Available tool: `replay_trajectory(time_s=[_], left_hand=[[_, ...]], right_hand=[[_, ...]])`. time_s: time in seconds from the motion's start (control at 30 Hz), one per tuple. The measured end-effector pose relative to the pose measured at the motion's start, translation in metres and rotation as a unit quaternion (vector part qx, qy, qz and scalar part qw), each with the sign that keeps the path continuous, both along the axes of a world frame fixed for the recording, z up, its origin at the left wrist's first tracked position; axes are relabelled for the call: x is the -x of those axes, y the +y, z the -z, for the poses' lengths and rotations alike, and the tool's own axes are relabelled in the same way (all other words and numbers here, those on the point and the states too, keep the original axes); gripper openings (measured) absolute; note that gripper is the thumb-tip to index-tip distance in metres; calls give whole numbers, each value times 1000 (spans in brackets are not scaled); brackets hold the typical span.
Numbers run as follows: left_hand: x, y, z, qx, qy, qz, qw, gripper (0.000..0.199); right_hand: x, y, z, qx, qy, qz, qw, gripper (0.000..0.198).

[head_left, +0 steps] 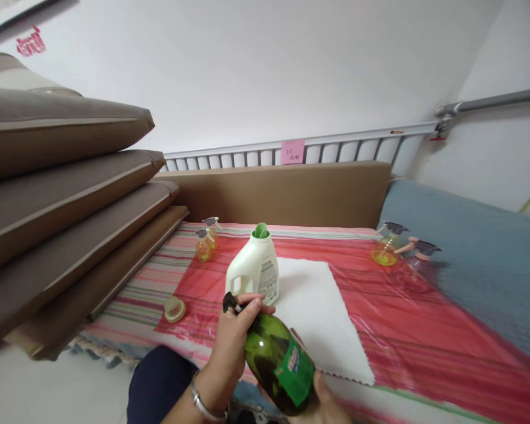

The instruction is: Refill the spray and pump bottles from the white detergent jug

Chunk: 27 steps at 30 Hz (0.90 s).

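Observation:
A see-through green bottle (271,365) with a green label lies tilted between my hands. My left hand (236,330) is wrapped round its neck, just below the black top (231,302), which points up and to the left. Around the base, at the bottom edge of the picture, my right hand (322,406) is closed and partly cut off. Just beyond my left hand stands a pale detergent jug (251,265) with a handle and a green spout, its cap off. A round cream cap (174,309) sits to the left on the red sheet.
A white cloth (322,312) is spread over the red plastic sheet (393,330). Two small spray bottles (203,246) with yellow liquid stand back left; a yellow one (385,250) and a pink one (417,265) stand right. Stacked brown cushions (70,218) rise at left.

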<state>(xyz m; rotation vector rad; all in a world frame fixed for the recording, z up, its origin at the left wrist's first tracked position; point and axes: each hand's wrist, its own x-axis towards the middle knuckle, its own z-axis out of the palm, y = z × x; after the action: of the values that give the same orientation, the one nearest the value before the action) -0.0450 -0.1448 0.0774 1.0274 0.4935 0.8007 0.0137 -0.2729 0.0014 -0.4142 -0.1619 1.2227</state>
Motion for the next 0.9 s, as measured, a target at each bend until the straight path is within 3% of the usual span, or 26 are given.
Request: replay_trajectory(time_s=[0.07,0.13,0.23,0.3,0.47,0.57,0.63,0.73,0.9], left_hand=[[3,-1,-1,-27,17,19,999,29],[6,-2,-2,-57,28,43,997,27],[8,-3,-4,-89,19,58,994,23],[7,-3,-5,-101,18,55,993,22],[8,-4,-2,-115,42,69,990,22],[10,-4,0,-96,19,41,994,22],[10,-4,-1,-79,3,-11,997,23],[6,-3,-7,-66,-25,-75,995,24],[3,5,-22,-22,-82,-64,994,21]], right_hand=[[-6,-1,5,17,11,-125,992,73],[-9,-3,10,25,4,-178,984,74],[-9,-4,11,1,-11,-64,998,50],[-6,-3,9,-17,-13,6,1000,52],[0,1,2,-11,-20,-18,1000,46],[3,2,1,-40,-21,99,994,55],[3,0,3,-39,-27,146,988,60],[-1,-2,9,-10,-21,141,990,60],[-13,-7,22,41,26,80,996,53]])
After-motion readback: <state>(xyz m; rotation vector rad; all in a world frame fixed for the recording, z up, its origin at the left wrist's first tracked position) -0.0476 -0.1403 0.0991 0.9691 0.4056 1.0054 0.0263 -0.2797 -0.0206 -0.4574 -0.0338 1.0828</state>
